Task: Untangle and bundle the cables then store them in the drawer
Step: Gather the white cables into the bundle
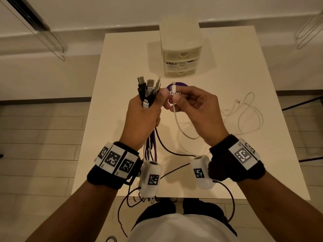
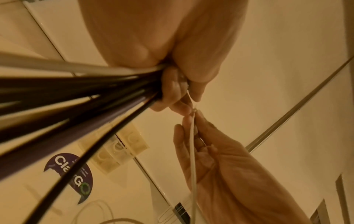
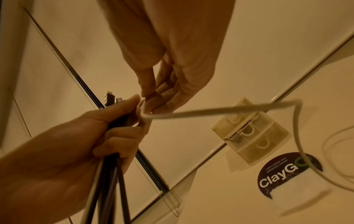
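My left hand (image 1: 145,109) grips a bundle of black, purple and white cables (image 1: 148,91) upright above the table, their plugs sticking out above the fist. The cords (image 2: 76,97) hang down past my wrist and off the table's near edge. My right hand (image 1: 190,102) pinches the plug end of a white cable (image 1: 174,91) right beside the bundle, touching the left thumb. That white cable (image 3: 220,110) trails down and loops on the table (image 1: 244,112) to the right. A small cream three-drawer unit (image 1: 180,55) stands at the far middle, its drawers closed.
The white table (image 1: 122,67) carries a round purple sticker (image 1: 176,85) just behind my hands. Tiled floor lies on both sides. Metal chair legs (image 1: 43,32) stand at the far left and far right.
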A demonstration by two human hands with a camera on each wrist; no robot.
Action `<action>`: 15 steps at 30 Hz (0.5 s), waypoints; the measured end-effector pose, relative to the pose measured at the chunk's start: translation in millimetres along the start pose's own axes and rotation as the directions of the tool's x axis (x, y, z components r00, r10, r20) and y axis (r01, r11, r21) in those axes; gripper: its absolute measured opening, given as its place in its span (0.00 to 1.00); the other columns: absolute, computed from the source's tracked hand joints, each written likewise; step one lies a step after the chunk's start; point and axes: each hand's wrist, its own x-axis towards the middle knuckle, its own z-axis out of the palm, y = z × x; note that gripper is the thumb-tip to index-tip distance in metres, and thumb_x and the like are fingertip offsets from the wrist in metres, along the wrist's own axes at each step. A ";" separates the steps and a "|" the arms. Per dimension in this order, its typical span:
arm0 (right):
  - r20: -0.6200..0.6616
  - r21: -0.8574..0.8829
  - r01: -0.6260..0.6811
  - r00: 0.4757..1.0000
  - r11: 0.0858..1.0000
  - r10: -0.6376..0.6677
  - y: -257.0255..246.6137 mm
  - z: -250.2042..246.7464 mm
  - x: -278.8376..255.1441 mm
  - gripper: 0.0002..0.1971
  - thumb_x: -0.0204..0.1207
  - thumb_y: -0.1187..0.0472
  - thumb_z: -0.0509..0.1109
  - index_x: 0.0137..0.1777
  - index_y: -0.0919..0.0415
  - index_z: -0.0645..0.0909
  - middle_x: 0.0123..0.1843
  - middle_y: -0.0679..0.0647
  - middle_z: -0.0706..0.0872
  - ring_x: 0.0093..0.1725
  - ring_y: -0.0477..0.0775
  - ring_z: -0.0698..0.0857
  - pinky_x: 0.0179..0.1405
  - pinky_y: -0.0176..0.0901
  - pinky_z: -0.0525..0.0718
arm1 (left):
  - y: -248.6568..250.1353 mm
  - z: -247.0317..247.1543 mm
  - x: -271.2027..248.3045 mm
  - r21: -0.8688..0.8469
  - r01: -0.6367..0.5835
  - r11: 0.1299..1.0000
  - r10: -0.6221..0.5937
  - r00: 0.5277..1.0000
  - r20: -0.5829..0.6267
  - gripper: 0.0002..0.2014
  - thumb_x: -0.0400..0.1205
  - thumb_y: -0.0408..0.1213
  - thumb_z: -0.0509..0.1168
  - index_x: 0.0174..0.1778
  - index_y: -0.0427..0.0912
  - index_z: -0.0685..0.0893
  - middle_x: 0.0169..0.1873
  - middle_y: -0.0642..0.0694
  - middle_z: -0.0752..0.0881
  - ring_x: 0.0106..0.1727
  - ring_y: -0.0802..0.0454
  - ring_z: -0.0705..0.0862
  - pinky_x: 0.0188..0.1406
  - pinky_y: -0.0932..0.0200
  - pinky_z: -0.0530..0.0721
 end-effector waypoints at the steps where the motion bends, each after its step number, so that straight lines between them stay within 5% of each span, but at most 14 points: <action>1: -0.008 0.007 -0.004 1.000 1.000 0.004 -0.2 0.4 -2.0 0.11 0.79 0.67 0.73 0.60 0.68 0.85 0.46 0.63 0.91 0.45 0.61 0.92 0.51 0.55 0.90 | 0.3 0.4 -0.2 -0.009 0.000 1.000 0.000 1.000 -0.008 0.16 0.88 0.45 0.65 0.50 0.34 0.86 0.36 0.40 0.85 0.20 0.57 0.67 0.21 0.64 0.66; 7: -0.099 -0.045 0.007 0.995 0.999 -0.011 5.6 12.2 -8.8 0.03 0.80 0.68 0.72 0.49 0.68 0.86 0.40 0.59 0.89 0.36 0.59 0.90 0.41 0.53 0.89 | -0.1 14.6 -3.7 -0.032 0.111 0.993 -0.111 0.994 0.011 0.13 0.84 0.47 0.70 0.44 0.40 0.85 0.23 0.51 0.77 0.20 0.57 0.65 0.19 0.62 0.65; 11: -0.156 -0.048 -0.019 0.988 0.999 0.011 10.8 21.5 -18.6 0.06 0.81 0.64 0.71 0.56 0.58 0.80 0.47 0.55 0.86 0.39 0.61 0.88 0.43 0.57 0.90 | -4.8 18.7 -0.8 -0.077 0.207 0.975 -0.208 0.978 -0.012 0.13 0.87 0.46 0.66 0.45 0.40 0.83 0.29 0.40 0.76 0.25 0.53 0.72 0.23 0.63 0.68; 13: -0.027 -0.063 -0.082 0.996 0.995 0.081 14.7 18.7 -27.6 0.12 0.82 0.55 0.71 0.61 0.52 0.74 0.55 0.53 0.80 0.45 0.63 0.89 0.45 0.56 0.90 | -3.0 9.0 5.0 -0.150 0.204 0.967 -0.220 0.970 -0.103 0.11 0.87 0.44 0.65 0.41 0.43 0.81 0.27 0.46 0.78 0.26 0.54 0.74 0.26 0.62 0.69; 15: 0.225 -0.286 -0.084 0.963 0.955 0.152 22.8 10.0 -35.0 0.12 0.83 0.46 0.66 0.62 0.48 0.75 0.53 0.49 0.81 0.47 0.55 0.87 0.47 0.54 0.89 | 2.8 -0.4 12.5 -0.242 0.142 0.960 -0.175 0.977 -0.119 0.09 0.89 0.40 0.63 0.43 0.45 0.80 0.26 0.53 0.79 0.27 0.57 0.75 0.30 0.60 0.73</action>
